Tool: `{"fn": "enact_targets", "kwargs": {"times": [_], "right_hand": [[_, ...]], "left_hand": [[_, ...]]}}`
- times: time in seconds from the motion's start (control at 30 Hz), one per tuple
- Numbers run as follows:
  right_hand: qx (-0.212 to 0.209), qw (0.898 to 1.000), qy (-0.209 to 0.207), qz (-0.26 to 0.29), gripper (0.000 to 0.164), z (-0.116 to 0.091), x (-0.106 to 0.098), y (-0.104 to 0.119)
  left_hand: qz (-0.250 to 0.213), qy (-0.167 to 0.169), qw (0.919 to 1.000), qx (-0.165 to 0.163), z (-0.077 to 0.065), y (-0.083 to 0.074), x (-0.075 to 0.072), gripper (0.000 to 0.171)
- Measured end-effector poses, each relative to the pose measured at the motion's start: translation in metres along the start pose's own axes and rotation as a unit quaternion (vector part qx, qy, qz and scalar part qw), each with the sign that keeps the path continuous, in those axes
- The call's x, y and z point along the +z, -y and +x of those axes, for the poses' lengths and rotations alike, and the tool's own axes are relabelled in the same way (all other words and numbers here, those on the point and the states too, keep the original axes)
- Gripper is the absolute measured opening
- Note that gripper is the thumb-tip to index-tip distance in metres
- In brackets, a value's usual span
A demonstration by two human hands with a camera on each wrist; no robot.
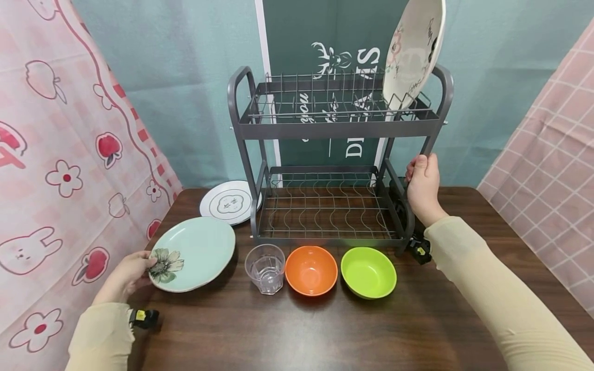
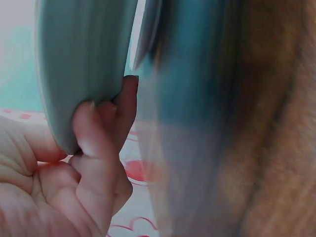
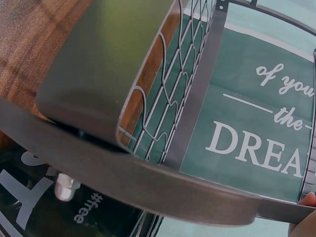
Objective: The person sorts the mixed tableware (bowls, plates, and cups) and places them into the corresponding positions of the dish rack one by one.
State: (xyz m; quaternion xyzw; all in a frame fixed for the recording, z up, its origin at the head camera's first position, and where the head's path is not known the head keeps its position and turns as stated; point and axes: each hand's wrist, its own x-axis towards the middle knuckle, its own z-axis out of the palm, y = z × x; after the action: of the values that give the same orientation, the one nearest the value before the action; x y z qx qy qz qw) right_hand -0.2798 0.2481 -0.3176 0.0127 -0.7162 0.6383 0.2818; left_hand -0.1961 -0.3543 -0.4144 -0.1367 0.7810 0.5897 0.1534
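My left hand (image 1: 125, 278) pinches the left edge of a pale mint plate (image 1: 204, 252) with a grey flower print. The left wrist view shows the thumb on one face of this plate (image 2: 81, 54) and fingers under the other; it is held tilted, apart from the table. My right hand (image 1: 424, 189) grips the right upright of a dark grey two-tier dish rack (image 1: 339, 131). Only a bit of that hand (image 3: 308, 200) shows in the right wrist view. A large cream plate (image 1: 415, 54) with dark drawings stands on edge at the right of the top tier.
A white plate (image 1: 229, 202) lies on the table (image 1: 278, 335) left of the rack, behind the mint plate. Before the rack stand a clear glass (image 1: 265, 268), an orange bowl (image 1: 312, 270) and a lime green bowl (image 1: 368, 273), in a row. Curtains hang behind and at both sides.
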Motion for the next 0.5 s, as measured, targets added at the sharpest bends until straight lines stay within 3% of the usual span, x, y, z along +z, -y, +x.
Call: {"fn": "enact_targets", "kwargs": {"times": [0.2,0.33,0.5], "right_hand": [[0.006,1.0,0.008,-0.005,0.023,0.0,-0.002,0.001],[0.01,1.0,0.01,-0.004,0.022,0.001,-0.002,0.0],[0.011,1.0,0.004,-0.002,0.023,0.0,-0.001,0.0]], "left_hand": [[-0.015,0.008,0.9996,0.022,0.001,-0.006,-0.001,0.021],[-0.047,0.034,0.9969,0.054,0.003,-0.008,-0.005,0.021],[-0.023,0.022,0.9984,0.047,-0.006,-0.021,0.003,0.024]]}}
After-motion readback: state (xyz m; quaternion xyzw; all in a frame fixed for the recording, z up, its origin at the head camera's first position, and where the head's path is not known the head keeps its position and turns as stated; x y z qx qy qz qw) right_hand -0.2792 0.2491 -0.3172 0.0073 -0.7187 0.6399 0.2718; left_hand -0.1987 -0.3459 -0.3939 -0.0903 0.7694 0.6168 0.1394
